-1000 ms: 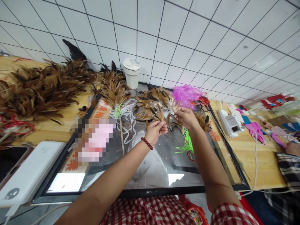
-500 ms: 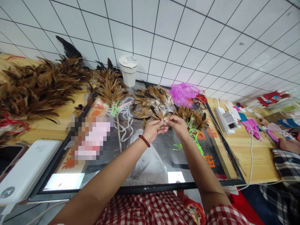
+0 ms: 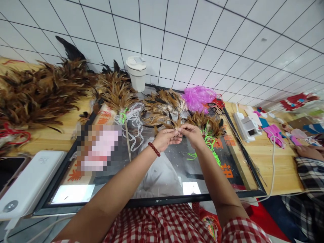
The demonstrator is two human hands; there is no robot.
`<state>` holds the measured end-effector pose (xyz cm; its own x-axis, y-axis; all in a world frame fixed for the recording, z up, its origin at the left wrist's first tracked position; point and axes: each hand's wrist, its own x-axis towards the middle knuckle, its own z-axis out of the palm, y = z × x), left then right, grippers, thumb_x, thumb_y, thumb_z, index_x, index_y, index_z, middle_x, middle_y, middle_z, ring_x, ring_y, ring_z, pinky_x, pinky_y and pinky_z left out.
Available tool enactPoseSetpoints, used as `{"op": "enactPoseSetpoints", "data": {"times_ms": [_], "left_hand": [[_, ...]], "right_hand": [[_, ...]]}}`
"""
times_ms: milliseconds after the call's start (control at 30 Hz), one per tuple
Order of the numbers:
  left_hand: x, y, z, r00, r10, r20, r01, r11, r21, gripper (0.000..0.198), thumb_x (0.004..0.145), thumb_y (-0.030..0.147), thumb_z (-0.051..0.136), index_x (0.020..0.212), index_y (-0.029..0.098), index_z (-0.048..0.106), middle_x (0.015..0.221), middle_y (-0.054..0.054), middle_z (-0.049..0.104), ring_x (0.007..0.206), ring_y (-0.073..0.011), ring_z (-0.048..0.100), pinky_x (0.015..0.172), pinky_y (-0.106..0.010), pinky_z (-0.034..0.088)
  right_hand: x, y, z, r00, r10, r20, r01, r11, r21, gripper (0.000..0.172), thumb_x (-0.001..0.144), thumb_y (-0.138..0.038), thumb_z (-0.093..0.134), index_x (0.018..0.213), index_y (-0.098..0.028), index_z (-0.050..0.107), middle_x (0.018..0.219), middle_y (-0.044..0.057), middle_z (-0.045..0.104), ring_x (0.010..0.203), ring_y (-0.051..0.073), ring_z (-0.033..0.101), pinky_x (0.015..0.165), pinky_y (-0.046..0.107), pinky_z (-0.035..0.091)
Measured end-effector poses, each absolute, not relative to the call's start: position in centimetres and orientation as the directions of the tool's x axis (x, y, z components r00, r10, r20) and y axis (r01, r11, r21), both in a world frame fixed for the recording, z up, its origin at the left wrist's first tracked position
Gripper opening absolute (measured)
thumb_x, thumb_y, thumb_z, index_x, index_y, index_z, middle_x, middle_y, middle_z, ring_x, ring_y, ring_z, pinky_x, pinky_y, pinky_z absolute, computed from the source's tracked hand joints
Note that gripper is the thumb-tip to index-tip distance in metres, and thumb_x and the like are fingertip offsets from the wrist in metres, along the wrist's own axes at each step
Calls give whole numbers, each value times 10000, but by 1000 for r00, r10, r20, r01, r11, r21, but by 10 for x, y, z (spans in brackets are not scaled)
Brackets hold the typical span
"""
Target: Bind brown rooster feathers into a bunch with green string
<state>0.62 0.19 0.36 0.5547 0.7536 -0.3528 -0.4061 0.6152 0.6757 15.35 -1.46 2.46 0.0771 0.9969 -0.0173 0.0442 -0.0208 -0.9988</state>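
Note:
Over the middle of a black-framed glass board, my left hand (image 3: 165, 139) and my right hand (image 3: 191, 134) meet at the fingertips. Both are closed, pinching the quill ends of a small bunch of brown feathers (image 3: 174, 122) whose tips point away from me. Just beyond lies a pile of loose brown and black feathers (image 3: 162, 104). To the right of my right hand is another feather bundle (image 3: 206, 122) with bright green string (image 3: 211, 148) on it. On the left, a feather duster (image 3: 117, 89) with a wooden stick is bound with green string.
A white lidded cup (image 3: 137, 74) stands by the tiled wall. A purple plastic bag (image 3: 198, 98) and white ribbon (image 3: 135, 128) lie near the feathers. A white power bank (image 3: 32, 182), a large feather heap (image 3: 37, 91) and a power strip (image 3: 246, 126) flank the board (image 3: 157, 201). A co-worker's hand (image 3: 310, 152) is at right.
My hands stay together at nearly the same spot, still pinching the feather bunch. The view has shifted slightly, and the co-worker's hand at the right has moved a little.

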Motion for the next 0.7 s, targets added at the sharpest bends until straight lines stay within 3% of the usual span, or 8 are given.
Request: {"op": "enactPoseSetpoints", "data": {"times_ms": [100, 267, 400, 567, 700], "left_hand": [[6, 2, 4, 558, 750, -355, -409, 620, 670, 138, 747, 193, 708, 811, 80, 664, 730, -102, 700, 594, -148, 671, 584, -257, 552], [7, 2, 5, 553, 751, -361, -415, 624, 662, 112, 762, 179, 689, 788, 77, 650, 683, -85, 682, 568, -143, 661, 572, -259, 553], [5, 3, 5, 554, 753, -355, -414, 620, 667, 130, 752, 191, 699, 741, 79, 634, 659, -75, 674, 559, -131, 654, 569, -242, 552], [-1, 6, -1, 702, 636, -321, -259, 647, 717, 166, 714, 201, 733, 729, 59, 647, 683, -101, 689, 569, -145, 658, 580, -261, 556], [-1, 5, -3, 725, 623, -292, -248, 632, 734, 206, 715, 235, 737, 810, 61, 681, 807, -138, 717, 674, -173, 688, 674, -303, 567]], "right_hand": [[154, -13, 19, 81, 997, 14, 122, 4, -993, 272, 600, -445, 772, 651, -202, 663, 656, -7, 596, 611, 123, 530, 619, 274, 450], [157, -11, 15, 69, 988, 138, 275, 114, -955, 221, 666, -421, 738, 695, -207, 693, 775, 18, 623, 755, 144, 561, 723, 282, 446], [161, -15, 21, 39, 999, 34, 164, 27, -986, 275, 707, -443, 708, 836, -199, 703, 816, 12, 644, 747, 129, 554, 721, 272, 436], [163, -19, 24, -235, 951, -201, -46, -217, -975, 308, 660, -461, 755, 704, -171, 661, 648, -12, 607, 587, 95, 507, 596, 246, 415], [158, -17, 19, -134, 972, -192, -82, -204, -976, 316, 598, -430, 803, 617, -162, 636, 560, -24, 579, 530, 87, 485, 540, 236, 392]]}}
